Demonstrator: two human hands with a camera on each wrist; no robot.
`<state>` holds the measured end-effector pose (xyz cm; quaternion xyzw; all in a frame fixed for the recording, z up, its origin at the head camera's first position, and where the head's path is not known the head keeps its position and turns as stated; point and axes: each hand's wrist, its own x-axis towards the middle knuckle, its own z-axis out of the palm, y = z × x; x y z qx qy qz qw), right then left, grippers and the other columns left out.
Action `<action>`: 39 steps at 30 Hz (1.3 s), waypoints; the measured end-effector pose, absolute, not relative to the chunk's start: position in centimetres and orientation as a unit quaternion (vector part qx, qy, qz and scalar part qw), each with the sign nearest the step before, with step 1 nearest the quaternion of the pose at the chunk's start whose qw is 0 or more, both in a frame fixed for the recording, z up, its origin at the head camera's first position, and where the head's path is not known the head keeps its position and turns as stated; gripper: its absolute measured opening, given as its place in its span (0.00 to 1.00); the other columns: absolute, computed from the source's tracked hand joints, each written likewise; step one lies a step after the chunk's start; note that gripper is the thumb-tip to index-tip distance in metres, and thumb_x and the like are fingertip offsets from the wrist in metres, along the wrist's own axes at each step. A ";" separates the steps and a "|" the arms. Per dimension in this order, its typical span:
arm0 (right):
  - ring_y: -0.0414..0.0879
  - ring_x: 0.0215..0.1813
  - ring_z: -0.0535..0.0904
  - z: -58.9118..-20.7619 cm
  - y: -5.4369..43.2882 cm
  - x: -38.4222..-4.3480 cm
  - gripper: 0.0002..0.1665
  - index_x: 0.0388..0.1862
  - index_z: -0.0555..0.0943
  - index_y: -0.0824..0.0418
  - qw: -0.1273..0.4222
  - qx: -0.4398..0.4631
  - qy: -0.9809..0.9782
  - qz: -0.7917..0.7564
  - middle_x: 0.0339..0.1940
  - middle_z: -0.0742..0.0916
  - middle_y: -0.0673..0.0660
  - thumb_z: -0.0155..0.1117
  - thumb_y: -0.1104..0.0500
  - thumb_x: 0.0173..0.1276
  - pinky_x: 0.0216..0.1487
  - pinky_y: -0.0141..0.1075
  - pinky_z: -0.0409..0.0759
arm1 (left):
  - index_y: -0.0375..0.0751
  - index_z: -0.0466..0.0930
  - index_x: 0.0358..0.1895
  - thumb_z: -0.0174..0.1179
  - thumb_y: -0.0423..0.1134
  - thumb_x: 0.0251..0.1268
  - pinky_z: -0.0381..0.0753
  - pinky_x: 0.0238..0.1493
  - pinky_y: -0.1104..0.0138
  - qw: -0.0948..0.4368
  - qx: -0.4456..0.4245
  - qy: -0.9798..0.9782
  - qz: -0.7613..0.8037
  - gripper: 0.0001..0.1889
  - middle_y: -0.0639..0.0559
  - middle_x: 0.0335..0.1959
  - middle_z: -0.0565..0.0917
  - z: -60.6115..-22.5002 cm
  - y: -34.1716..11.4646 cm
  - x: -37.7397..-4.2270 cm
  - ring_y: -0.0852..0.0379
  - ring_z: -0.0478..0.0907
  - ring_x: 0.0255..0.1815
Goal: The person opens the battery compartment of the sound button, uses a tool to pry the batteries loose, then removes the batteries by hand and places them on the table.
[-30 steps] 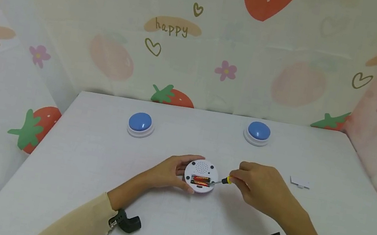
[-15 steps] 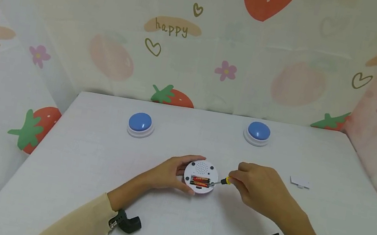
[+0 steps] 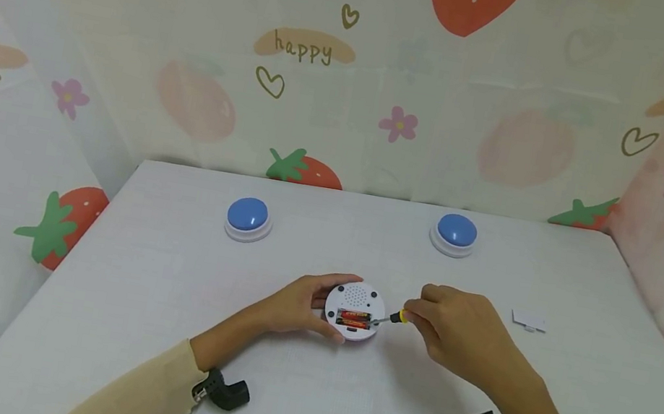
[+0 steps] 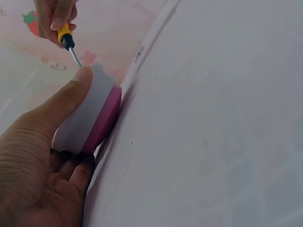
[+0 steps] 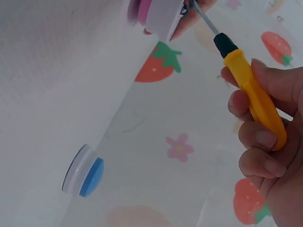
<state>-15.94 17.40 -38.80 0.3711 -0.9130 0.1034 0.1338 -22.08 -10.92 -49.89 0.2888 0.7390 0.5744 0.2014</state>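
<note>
Lettering [image 3: 306, 49] on the backdrop [image 3: 347, 114] reads "happy" in the head view; at the left edge the same word loses its first letter, and at right only a fragment shows. Below, on the white tabletop [image 3: 298, 406], the left hand [image 3: 302, 305] holds a white round device [image 3: 358, 297], thumb and fingers curved about its rim. Two red-and-black batteries [image 3: 352, 323] lie in its open compartment, their print too small to read. The right hand [image 3: 453, 330] pinches a screwdriver [image 3: 398, 317], whose tip is at the compartment's right end; whether it touches a battery is hard to tell. Behind stand one blue-topped button [image 3: 248, 215] on the left and a second button [image 3: 457, 230] on the right. A small white piece [image 3: 528, 320] lies right of the right hand. Both sleeves [image 3: 136, 394] run out of frame.

In the left wrist view, the left thumb presses the device's white side, the other fingers curl beneath, partly hidden, and a pink part [image 4: 104, 118] faces the tabletop. The thumb and device hide the screwdriver's tip; the right hand is cut off above.

In the right wrist view, the right fingers wrap the yellow handle [image 5: 253, 92]. The device is cropped at the top, its compartment out of sight.
</note>
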 end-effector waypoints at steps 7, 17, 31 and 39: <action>0.36 0.23 0.67 -38.7 17.0 -15.8 0.06 0.34 0.90 0.56 0.119 0.371 -0.917 0.088 0.23 0.79 0.46 0.79 0.63 0.58 0.23 0.25 0.69 | 0.52 0.66 0.76 0.82 0.34 0.46 0.74 0.66 0.68 0.196 0.288 0.747 0.567 0.50 0.53 0.72 0.72 -49.9 -11.1 -22.1 0.56 0.73 0.68; 0.38 0.22 0.67 -38.4 16.3 -14.9 0.06 0.34 0.90 0.54 0.109 0.368 -0.923 0.024 0.23 0.79 0.47 0.80 0.60 0.58 0.22 0.24 0.68 | 0.50 0.68 0.75 0.82 0.35 0.45 0.76 0.64 0.68 0.177 0.289 0.757 0.559 0.49 0.53 0.70 0.74 -50.3 -10.9 -21.7 0.57 0.77 0.64; 0.40 0.24 0.70 -37.5 15.4 -14.4 0.06 0.36 0.91 0.54 0.076 0.343 -0.936 -0.034 0.26 0.83 0.50 0.79 0.60 0.59 0.23 0.26 0.70 | 0.51 0.69 0.75 0.83 0.37 0.45 0.77 0.62 0.69 0.155 0.296 0.773 0.540 0.49 0.54 0.69 0.76 -50.4 -10.8 -21.9 0.59 0.79 0.61; 0.43 0.26 0.73 -37.0 14.7 -14.6 0.09 0.38 0.90 0.55 0.053 0.343 -0.935 -0.079 0.29 0.84 0.52 0.79 0.59 0.58 0.23 0.27 0.72 | 0.51 0.69 0.75 0.83 0.37 0.45 0.77 0.62 0.70 0.155 0.291 0.779 0.533 0.49 0.54 0.69 0.76 -50.0 -10.9 -22.0 0.60 0.79 0.61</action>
